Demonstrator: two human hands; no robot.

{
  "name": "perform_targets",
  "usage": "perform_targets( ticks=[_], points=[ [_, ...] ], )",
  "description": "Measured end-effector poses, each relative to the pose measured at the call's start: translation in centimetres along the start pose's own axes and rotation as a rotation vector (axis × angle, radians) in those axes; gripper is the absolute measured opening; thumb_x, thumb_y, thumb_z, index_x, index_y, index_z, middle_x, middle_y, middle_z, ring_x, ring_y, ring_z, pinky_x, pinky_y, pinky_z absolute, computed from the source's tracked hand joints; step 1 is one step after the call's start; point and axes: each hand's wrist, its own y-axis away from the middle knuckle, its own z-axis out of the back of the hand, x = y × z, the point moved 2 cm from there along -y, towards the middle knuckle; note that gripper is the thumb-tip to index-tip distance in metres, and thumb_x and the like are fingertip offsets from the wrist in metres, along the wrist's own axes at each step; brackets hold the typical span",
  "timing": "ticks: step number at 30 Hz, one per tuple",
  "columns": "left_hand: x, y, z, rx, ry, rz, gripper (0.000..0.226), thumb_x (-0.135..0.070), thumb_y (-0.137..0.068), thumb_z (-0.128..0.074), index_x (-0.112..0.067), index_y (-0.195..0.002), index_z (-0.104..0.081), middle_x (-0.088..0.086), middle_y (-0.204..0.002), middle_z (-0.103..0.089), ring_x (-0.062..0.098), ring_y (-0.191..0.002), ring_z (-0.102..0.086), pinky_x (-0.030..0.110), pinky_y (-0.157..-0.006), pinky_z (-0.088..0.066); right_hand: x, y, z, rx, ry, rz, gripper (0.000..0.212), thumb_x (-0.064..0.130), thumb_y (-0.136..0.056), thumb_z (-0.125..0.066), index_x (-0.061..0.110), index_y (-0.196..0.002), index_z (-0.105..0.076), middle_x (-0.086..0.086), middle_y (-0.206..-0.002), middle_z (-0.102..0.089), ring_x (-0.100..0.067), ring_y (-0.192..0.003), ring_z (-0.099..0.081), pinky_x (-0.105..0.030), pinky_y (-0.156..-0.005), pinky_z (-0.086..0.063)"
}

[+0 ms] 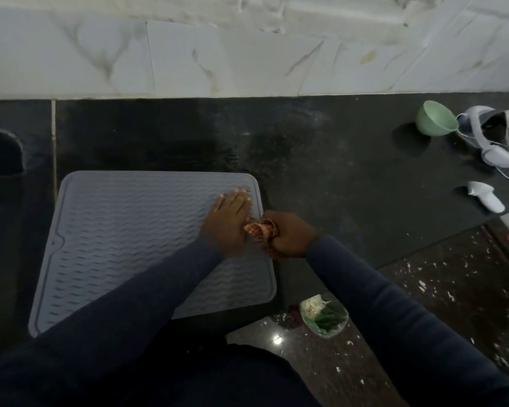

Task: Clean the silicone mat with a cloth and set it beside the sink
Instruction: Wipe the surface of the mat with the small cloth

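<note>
Lying flat on dark stone counter (306, 160): grey silicone mat (124, 236), wavy ribs. Pale marbled wall tiles (188, 60) behind. Left hand (228, 221) pressed flat, fingers straight, on mat near right edge. Right hand (288, 237) clenched round patterned cloth (260, 229) at mat's right edge. Green bowl (435, 117) and white appliance (497, 133) far right; red marking on appliance unreadable. Dark floor (453, 289) flecked white.

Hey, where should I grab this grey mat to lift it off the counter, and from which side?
Pinch the mat at its far right corner, coming from the right over bare counter. It lies flat and thin, so only its raised rim offers a hold, and that corner is free, just past the left hand pressing it.
</note>
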Motion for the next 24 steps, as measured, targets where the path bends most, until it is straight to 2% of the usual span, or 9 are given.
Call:
perform_targets(
  ticks=[4,6,8,12,13,16,21,24],
  points=[
    [-2.1,5.4,-2.5,0.044,0.027,-0.059,0.058,-0.036,-0.095,-0.022,-0.012,-0.148,-0.026,0.011,-0.156,-0.025,0.027,-0.144,-0.019,0.043,-0.117,-0.002,0.3,0.6,-1.5,0.021,0.147,-0.005,0.026,0.017,-0.074,-0.065,0.018,-0.099,-0.058,-0.008,-0.100,-0.066,-0.030,-0.093,-0.062,-0.040,-0.081,-0.052],
    [-2.3,6.1,-3.2,0.033,0.008,-0.027,0.058,-0.035,-0.093,-0.026,-0.010,-0.144,-0.037,0.012,-0.150,-0.037,0.030,-0.140,-0.031,0.047,-0.115,-0.011,0.7,0.8,-1.7,0.019,0.208,-0.007,0.027,0.017,-0.075,-0.064,0.016,-0.102,-0.058,-0.011,-0.102,-0.066,-0.033,-0.096,-0.062,-0.034,-0.078,-0.048],
    [-2.2,6.2,-3.4,0.012,-0.011,-0.015,0.056,-0.034,-0.093,-0.031,-0.010,-0.143,-0.039,0.011,-0.148,-0.040,0.030,-0.138,-0.034,0.049,-0.114,-0.014,0.7,1.3,-2.1,0.028,0.214,-0.039,0.030,0.014,-0.077,-0.064,0.013,-0.106,-0.057,-0.014,-0.107,-0.065,-0.033,-0.099,-0.060,-0.029,-0.076,-0.040],
    [-2.2,6.3,-3.0,0.056,-0.076,-0.039,0.068,-0.042,-0.089,-0.005,-0.016,-0.150,-0.020,0.006,-0.159,-0.016,0.024,-0.146,-0.011,0.043,-0.116,0.005,0.0,3.0,-3.9,-0.002,0.132,-0.104,0.036,0.009,-0.075,-0.062,0.011,-0.111,-0.058,-0.015,-0.111,-0.065,-0.035,-0.105,-0.060,-0.035,-0.086,-0.048],
    [-2.2,6.3,-3.1,0.069,-0.091,-0.036,0.067,-0.042,-0.090,-0.005,-0.017,-0.151,-0.016,0.006,-0.160,-0.010,0.023,-0.146,-0.006,0.043,-0.115,0.008,0.0,3.6,-4.3,-0.012,0.109,-0.117,0.035,0.008,-0.075,-0.062,0.011,-0.110,-0.059,-0.014,-0.110,-0.066,-0.034,-0.105,-0.060,-0.034,-0.085,-0.048],
    [-2.4,6.5,-3.1,0.078,-0.118,-0.041,0.061,-0.040,-0.097,-0.021,-0.015,-0.152,-0.009,0.006,-0.160,-0.004,0.023,-0.147,0.000,0.044,-0.117,0.007,0.0,5.1,-5.4,-0.046,0.058,-0.154,0.031,0.005,-0.074,-0.063,0.014,-0.104,-0.061,-0.010,-0.108,-0.067,-0.029,-0.102,-0.061,-0.026,-0.078,-0.042],
    [-2.5,6.4,-3.0,0.046,-0.110,-0.026,0.057,-0.036,-0.099,-0.019,-0.013,-0.151,-0.013,0.007,-0.160,-0.009,0.024,-0.146,-0.006,0.045,-0.118,0.000,0.0,7.7,-7.0,-0.081,-0.011,-0.205,0.028,0.006,-0.073,-0.064,0.016,-0.099,-0.062,-0.006,-0.102,-0.069,-0.024,-0.096,-0.063,-0.030,-0.078,-0.049],
    [-2.4,6.5,-3.0,0.054,-0.101,-0.018,0.057,-0.035,-0.099,-0.019,-0.013,-0.151,-0.012,0.007,-0.160,-0.008,0.024,-0.146,-0.004,0.045,-0.118,0.000,0.1,9.0,-8.3,-0.090,-0.042,-0.213,0.030,0.007,-0.074,-0.064,0.021,-0.101,-0.062,-0.003,-0.102,-0.068,-0.021,-0.096,-0.063,-0.027,-0.080,-0.047]
  ],
)
